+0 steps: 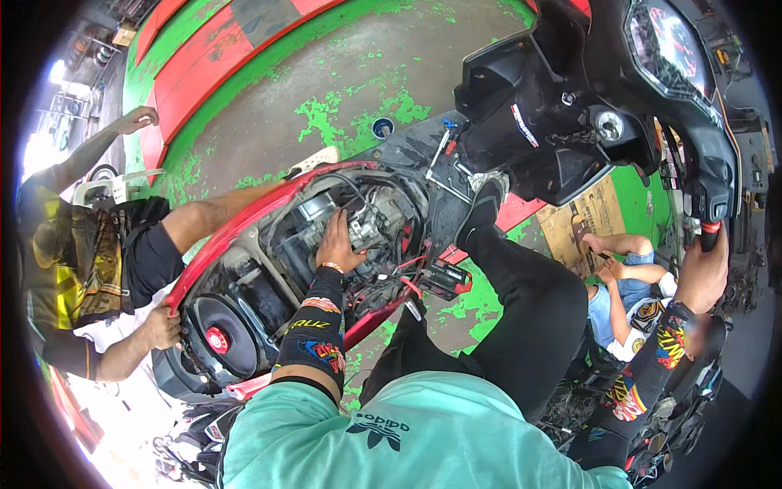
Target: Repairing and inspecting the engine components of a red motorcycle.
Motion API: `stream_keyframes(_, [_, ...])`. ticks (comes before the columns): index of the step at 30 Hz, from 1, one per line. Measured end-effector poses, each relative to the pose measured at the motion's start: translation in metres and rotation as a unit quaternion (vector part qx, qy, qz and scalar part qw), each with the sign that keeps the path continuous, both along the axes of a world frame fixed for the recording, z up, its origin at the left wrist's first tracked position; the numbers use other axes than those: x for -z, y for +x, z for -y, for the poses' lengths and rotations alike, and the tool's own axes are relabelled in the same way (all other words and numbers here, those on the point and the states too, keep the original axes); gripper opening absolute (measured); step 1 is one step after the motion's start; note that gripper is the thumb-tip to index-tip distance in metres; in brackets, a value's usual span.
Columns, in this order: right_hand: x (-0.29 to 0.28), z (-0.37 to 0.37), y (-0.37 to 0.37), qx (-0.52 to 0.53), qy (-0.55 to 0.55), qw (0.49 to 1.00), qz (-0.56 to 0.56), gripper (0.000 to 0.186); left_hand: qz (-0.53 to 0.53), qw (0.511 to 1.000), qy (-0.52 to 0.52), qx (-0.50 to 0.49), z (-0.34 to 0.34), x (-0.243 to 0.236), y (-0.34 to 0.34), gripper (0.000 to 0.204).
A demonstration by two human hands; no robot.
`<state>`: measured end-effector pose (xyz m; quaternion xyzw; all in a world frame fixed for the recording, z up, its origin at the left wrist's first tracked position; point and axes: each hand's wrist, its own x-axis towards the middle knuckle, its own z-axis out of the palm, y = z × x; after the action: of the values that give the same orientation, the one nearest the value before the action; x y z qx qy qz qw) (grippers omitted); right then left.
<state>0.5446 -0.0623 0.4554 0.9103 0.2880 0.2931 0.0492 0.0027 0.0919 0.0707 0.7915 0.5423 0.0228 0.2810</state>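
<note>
My left hand (338, 248) rests on the metal engine parts (371, 216) inside the red scooter's open body (244, 222), fingers extended and slightly bent. My right hand (702, 275) is closed round the handlebar grip (710, 236) at the far right, below the black front cowl and dash (668, 45). My shod foot (481, 208) is on the black floorboard (419, 143), beside silver wrenches (440, 155) and a pale rag. A black battery (446, 279) with cables sits at the scooter's near side. A red fuel cap (217, 341) shows at the rear.
A co-worker (57, 269) at left grips the scooter's rear with one hand (161, 328); the other is raised. Another person (619, 306) sits low at right on cardboard (578, 220). A blue cup (383, 128) stands beyond the floorboard. Red ramps (204, 73) edge the green floor.
</note>
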Motion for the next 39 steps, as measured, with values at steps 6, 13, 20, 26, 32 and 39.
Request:
stream_keyframes(6, [-0.01,-0.01,0.015,-0.047,-0.018,0.999,0.005,0.047,-0.014,1.0,-0.012,-0.01,0.008,0.001,-0.003,0.115])
stream_keyframes(13, [-0.031,0.006,0.067,-0.159,0.05,0.938,-0.305,0.052,-0.017,1.0,-0.012,-0.01,0.005,0.002,-0.003,0.116])
stream_keyframes(20, [-0.024,-0.002,0.052,-0.177,0.04,0.96,-0.215,0.047,-0.024,1.0,-0.013,-0.004,0.005,0.003,-0.004,0.116])
stream_keyframes(26, [-0.027,-0.014,0.034,-0.075,0.014,0.983,-0.168,0.05,-0.034,0.999,-0.017,-0.001,0.008,0.0,-0.004,0.116])
stream_keyframes(32, [-0.025,-0.019,0.0,-0.061,0.003,0.996,-0.07,0.05,-0.029,1.0,-0.008,-0.007,0.006,-0.002,-0.001,0.117])
stream_keyframes(39, [-0.018,-0.013,0.025,-0.016,-0.006,1.0,-0.01,0.05,-0.026,1.0,-0.011,-0.003,0.003,-0.004,0.0,0.118])
